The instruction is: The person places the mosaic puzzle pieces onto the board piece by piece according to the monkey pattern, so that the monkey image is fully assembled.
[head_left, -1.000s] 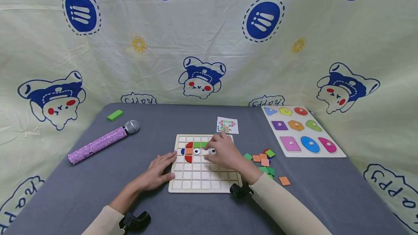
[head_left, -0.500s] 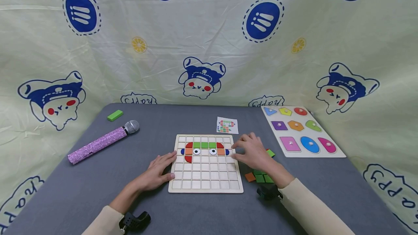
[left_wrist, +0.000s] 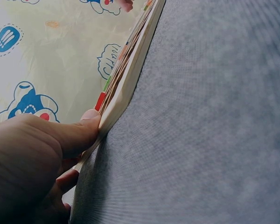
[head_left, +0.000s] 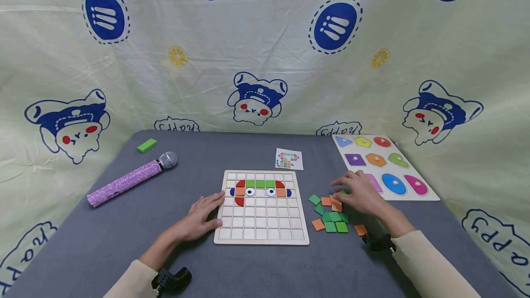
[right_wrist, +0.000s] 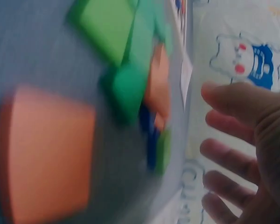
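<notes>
A pale wooden grid board [head_left: 261, 225] lies flat on the table, with red, green, orange and blue pieces and two eye pieces in its upper rows. At its left edge rests my left hand [head_left: 198, 219], fingers straight; in the left wrist view the thumb [left_wrist: 81, 135] touches the board's side. My right hand [head_left: 364, 194] hovers over the far side of a heap of loose pieces, among them green squares [head_left: 330, 227] and orange squares [head_left: 318, 225]. Nothing sits between its loosely bent fingers in the right wrist view, where an orange square [right_wrist: 49, 156] looms close and blurred.
Behind the board lies a small printed picture card [head_left: 289, 158]. A knobbed shape puzzle [head_left: 383, 170] occupies the back right. On the left are a glittery purple microphone [head_left: 124, 183] and a green block [head_left: 146, 146]. A patterned cloth [head_left: 265, 36] hangs behind the table.
My right hand has gone from above the board, rightward past its edge, to the loose pieces, uncovering the board's right-hand pieces. The left hand has stayed at the left edge.
</notes>
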A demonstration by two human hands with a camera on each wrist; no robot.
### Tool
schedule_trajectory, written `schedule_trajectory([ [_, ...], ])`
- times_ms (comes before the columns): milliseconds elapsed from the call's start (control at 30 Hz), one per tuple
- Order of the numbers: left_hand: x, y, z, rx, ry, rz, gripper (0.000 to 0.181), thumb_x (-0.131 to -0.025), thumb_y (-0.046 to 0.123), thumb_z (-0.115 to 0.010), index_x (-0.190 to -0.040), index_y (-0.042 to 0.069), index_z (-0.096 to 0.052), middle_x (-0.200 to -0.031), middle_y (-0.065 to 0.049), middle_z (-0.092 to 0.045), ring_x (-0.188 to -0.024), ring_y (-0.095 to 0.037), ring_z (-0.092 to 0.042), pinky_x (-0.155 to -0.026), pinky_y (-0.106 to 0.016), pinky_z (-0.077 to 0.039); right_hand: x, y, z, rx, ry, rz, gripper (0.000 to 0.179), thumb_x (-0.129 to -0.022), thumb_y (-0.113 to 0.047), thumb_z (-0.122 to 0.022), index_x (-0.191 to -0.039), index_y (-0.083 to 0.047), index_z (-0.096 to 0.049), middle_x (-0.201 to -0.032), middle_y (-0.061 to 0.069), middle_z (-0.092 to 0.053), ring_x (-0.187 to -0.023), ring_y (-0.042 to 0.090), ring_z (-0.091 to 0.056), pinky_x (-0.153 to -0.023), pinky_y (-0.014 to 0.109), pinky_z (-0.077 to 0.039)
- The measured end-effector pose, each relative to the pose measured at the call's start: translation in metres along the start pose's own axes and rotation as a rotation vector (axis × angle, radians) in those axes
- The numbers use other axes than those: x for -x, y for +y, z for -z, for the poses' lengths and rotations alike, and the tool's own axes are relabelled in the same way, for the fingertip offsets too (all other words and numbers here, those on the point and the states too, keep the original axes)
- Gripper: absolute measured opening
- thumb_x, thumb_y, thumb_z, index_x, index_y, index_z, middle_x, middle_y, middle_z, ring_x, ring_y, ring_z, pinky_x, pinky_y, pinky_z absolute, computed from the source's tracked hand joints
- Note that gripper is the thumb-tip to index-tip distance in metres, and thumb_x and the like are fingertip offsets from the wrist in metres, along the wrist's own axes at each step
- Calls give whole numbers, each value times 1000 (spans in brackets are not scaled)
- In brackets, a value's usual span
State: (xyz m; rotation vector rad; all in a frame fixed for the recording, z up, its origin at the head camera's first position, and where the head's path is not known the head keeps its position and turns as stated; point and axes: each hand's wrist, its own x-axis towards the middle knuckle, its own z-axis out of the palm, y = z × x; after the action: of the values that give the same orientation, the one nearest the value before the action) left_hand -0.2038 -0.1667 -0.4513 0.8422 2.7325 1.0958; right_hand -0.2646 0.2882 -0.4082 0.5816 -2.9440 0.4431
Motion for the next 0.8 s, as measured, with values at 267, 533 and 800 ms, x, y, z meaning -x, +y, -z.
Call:
schedule_trajectory([
  [267,-1,-1,0,-4,-7,2,62,-93,19,-58,-143,-5,-33,-154,-20,-26,-142,-44,-21,-112,-63,-7,5,26,7,-11,-108,-23,33,-81,-23,-72,-113,-16,-69,-109,9,-60,-102,28,-42,-78,40,-37],
  [533,-1,-1,0,-5,-7,7,62,-93,20,-58,-144,-5,-33,-154,-20,-26,-142,-43,-20,-112,-63,-6,3,39,2,0,-139,28,33,-81,-20,-72,-114,-19,-68,-106,4,-61,-104,26,-42,-85,46,-32],
  [800,-1,1,0,7,-10,6,61,-93,19,-57,-143,-6,-33,-154,-21,-27,-141,-45,-20,-112,-64,-7,1,43,0,-3,-142,78,29,-82,-16,-70,-110,-22,-70,-101,1,-62,-101,23,-46,-87,46,-31],
])
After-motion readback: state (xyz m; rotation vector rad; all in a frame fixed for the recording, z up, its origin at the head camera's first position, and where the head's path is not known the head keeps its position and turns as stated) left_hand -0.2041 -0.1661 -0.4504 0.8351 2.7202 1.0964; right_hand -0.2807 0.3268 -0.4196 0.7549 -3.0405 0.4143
